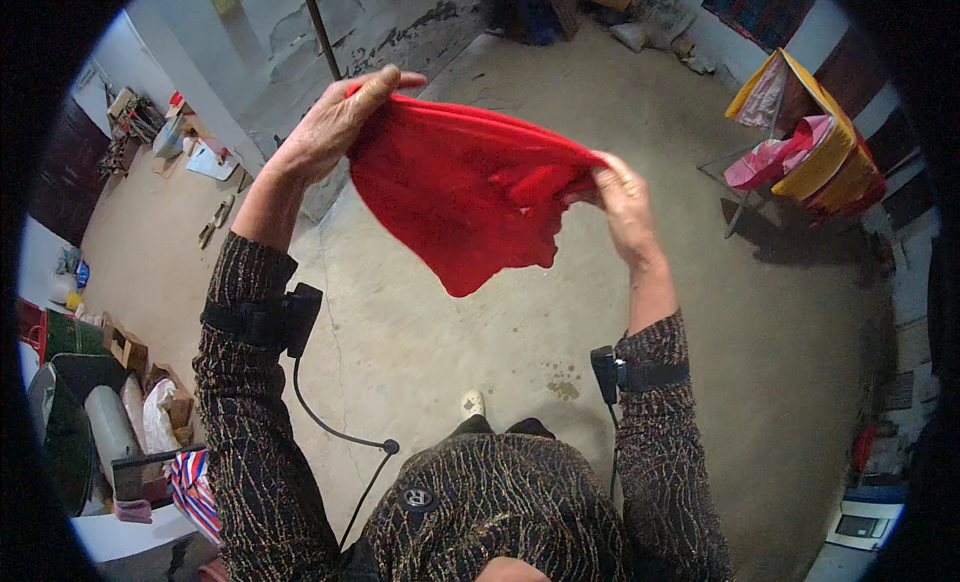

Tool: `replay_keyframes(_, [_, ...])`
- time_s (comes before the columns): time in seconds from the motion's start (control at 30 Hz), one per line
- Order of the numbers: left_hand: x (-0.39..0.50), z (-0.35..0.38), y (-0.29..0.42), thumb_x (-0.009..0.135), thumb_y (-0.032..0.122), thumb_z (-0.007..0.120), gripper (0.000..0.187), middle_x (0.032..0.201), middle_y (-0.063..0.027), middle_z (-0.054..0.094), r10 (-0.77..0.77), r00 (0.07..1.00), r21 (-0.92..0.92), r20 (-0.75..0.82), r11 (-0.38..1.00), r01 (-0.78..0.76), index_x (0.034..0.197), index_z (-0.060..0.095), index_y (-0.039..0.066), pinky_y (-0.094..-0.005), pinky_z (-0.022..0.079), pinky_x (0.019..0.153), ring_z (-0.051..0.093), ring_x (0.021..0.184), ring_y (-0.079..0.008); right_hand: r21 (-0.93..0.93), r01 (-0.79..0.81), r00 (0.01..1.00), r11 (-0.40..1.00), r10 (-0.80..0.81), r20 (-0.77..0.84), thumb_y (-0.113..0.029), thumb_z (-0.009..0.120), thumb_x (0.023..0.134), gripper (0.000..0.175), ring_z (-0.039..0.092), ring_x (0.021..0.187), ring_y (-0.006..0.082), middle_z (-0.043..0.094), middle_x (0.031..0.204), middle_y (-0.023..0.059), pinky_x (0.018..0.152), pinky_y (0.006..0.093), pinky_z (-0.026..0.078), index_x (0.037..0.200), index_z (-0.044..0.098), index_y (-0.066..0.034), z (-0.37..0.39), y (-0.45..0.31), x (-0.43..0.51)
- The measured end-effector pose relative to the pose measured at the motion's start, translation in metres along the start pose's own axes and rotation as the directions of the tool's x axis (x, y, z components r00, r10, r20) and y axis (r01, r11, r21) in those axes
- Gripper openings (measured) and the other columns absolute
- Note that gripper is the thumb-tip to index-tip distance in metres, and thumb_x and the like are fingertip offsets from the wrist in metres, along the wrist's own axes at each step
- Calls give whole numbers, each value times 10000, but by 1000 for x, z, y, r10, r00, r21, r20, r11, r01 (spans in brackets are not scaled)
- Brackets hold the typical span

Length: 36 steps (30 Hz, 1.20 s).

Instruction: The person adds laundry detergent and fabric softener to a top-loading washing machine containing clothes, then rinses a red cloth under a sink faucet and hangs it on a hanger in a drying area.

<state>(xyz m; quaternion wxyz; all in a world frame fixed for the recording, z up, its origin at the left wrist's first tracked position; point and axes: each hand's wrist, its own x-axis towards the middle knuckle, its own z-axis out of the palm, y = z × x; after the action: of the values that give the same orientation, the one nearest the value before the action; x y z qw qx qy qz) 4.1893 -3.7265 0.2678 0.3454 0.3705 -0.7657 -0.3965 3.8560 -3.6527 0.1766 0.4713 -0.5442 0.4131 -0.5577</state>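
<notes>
A red cloth (457, 184) is stretched in the air between both hands, above the concrete floor. My left hand (345, 121) grips its upper left corner, thumb on top and a finger pointing out to the right. At the cloth's right end, my right hand (621, 196) pinches the gathered edge between thumb and fingers. The lower edge hangs down to a point, and its right part is uneven. Whether it is a garment or a plain cloth, I cannot tell.
To the right stands a drying rack (739, 207) draped with yellow cloth (817, 169) and pink cloth (806, 143). A pole (322, 34) rises ahead. Shoes (216, 220) lie on the left floor; sacks (159, 413) stand at the lower left. Black cables hang by both forearms.
</notes>
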Motion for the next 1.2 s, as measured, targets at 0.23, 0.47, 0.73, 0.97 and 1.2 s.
replay_keyframes(0.23, [19, -17, -29, 934, 306, 632, 293, 897, -25, 671, -186, 981, -106, -54, 978, 180, 1027, 691, 34, -244, 526, 709, 609, 789, -73, 22, 94, 992, 995, -92, -87, -183, 468, 991, 248, 603, 854, 102, 660, 976, 34, 775, 257, 498, 1087, 617, -10, -16, -42, 56])
replay_keyframes(0.47, [46, -42, -44, 934, 383, 617, 370, 930, -33, 667, -273, 955, -353, -117, 910, 217, 1064, 670, 40, -267, 520, 741, 609, 804, -91, -5, 22, 1000, 1000, -22, 19, -197, 520, 983, 228, 618, 803, 93, 676, 940, 37, 748, 262, 523, 1052, 626, -8, -26, -62, 112])
replay_keyframes(0.73, [115, 72, -46, 786, 356, 753, 731, 1356, -122, 507, 318, 946, 272, -63, 917, -290, 1403, 451, 107, -410, 411, 1027, 510, 1217, -262, 90, -29, 926, 996, -7, 379, -218, 581, 942, 220, 583, 720, 66, 661, 851, -3, 660, 229, 484, 983, 665, -18, 4, -49, 165])
replay_keyframes(0.97, [174, 86, -69, 815, -11, 515, 374, 985, -164, 677, 66, 961, 493, -270, 866, 79, 1175, 612, 6, -364, 545, 783, 680, 898, -260, -365, 327, 850, 872, -102, 517, -111, 635, 802, 277, 628, 857, 160, 674, 955, 92, 779, 303, 510, 1042, 669, 23, -63, -52, 207])
replay_keyframes(1.2, [219, 57, -62, 792, -5, 496, 352, 932, -101, 700, -186, 848, -103, -497, 983, 155, 1101, 663, -12, -289, 523, 721, 642, 811, -141, -982, 171, 919, 73, -372, 133, -18, 649, 755, 439, 565, 1092, 340, 537, 1270, 150, 921, 431, 485, 1190, 590, -28, -116, 87, 254])
